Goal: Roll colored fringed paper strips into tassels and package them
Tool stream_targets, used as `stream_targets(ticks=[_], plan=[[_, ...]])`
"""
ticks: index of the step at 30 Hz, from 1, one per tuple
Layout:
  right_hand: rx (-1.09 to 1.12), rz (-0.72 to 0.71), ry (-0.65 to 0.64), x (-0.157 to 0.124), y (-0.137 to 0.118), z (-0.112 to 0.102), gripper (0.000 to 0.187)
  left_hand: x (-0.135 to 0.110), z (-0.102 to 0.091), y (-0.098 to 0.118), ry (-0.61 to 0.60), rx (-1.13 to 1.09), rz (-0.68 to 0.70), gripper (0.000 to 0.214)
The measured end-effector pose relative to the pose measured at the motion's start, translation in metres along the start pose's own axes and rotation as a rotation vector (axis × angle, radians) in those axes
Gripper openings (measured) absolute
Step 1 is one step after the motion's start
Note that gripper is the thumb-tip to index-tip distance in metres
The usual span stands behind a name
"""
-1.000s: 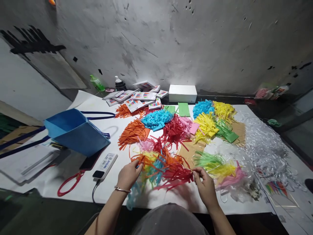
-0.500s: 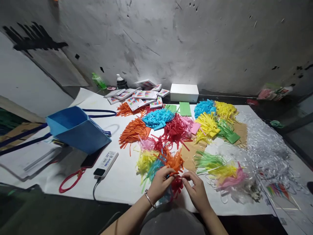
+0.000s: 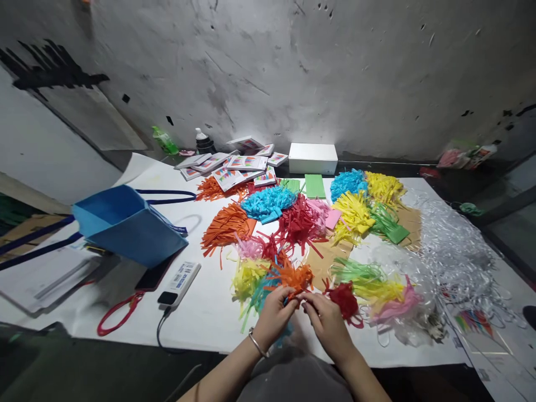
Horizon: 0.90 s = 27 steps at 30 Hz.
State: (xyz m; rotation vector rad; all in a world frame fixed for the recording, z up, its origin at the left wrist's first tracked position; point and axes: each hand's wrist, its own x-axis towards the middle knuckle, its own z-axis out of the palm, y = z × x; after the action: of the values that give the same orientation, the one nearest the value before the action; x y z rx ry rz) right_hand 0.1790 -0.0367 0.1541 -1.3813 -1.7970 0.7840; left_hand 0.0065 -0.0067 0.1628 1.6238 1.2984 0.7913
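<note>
My left hand [image 3: 275, 314] is closed in a pinch at the near end of an orange paper tassel [image 3: 293, 276]. Its fingertips meet those of my right hand [image 3: 324, 322], which is closed on the twisted part of a red paper tassel [image 3: 345, 301]. The red tassel's fringe fans out beyond my right knuckles. What exactly lies between the fingertips is partly hidden. Left of the orange tassel lie a yellow tassel [image 3: 248, 277] and a blue tassel [image 3: 263, 287], close to my left hand.
Fringed tassels, among them a blue bundle [image 3: 270, 201], cover the table's middle. To the right are a green, yellow and pink bunch [image 3: 383, 290] and clear plastic strips [image 3: 456, 240]. A blue bag [image 3: 129, 223] and a power bank [image 3: 180, 283] stand left; flat boxes [image 3: 247, 163] lie behind.
The red tassel has shifted from below my fingers to the right side of my right hand. My right hand has moved left, its fingertips now against those of my left hand.
</note>
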Motion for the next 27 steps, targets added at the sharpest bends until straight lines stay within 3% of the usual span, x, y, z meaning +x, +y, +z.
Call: stream_targets(ticks=[5,9,13,18,21,23,27], plan=[[0.035,0.106,0.127,0.001,-0.006,0.006,0.022,-0.002,0.001,-0.005,-0.009,-0.083,-0.081,0.025],[0.16,-0.014,-0.057,0.001,-0.014,0.009,0.027,-0.006,0.007,-0.011,-0.056,-0.13,-0.06,0.037],[0.112,-0.096,-0.156,0.009,-0.02,0.017,0.029,-0.008,0.015,-0.013,-0.106,-0.256,-0.052,0.04],[0.041,-0.107,-0.205,0.007,-0.014,0.017,0.021,-0.014,0.014,-0.011,-0.163,-0.641,-0.272,0.045],[0.076,-0.095,-0.125,0.003,-0.01,0.009,0.016,-0.013,0.008,-0.009,-0.096,-0.902,-0.464,0.036],[0.109,-0.063,-0.039,0.002,-0.008,0.001,0.014,-0.01,0.004,-0.008,0.004,-0.945,-0.507,0.027],[0.135,-0.059,-0.051,0.003,-0.01,-0.001,0.015,-0.004,0.004,-0.01,0.092,-0.916,-0.572,0.044]])
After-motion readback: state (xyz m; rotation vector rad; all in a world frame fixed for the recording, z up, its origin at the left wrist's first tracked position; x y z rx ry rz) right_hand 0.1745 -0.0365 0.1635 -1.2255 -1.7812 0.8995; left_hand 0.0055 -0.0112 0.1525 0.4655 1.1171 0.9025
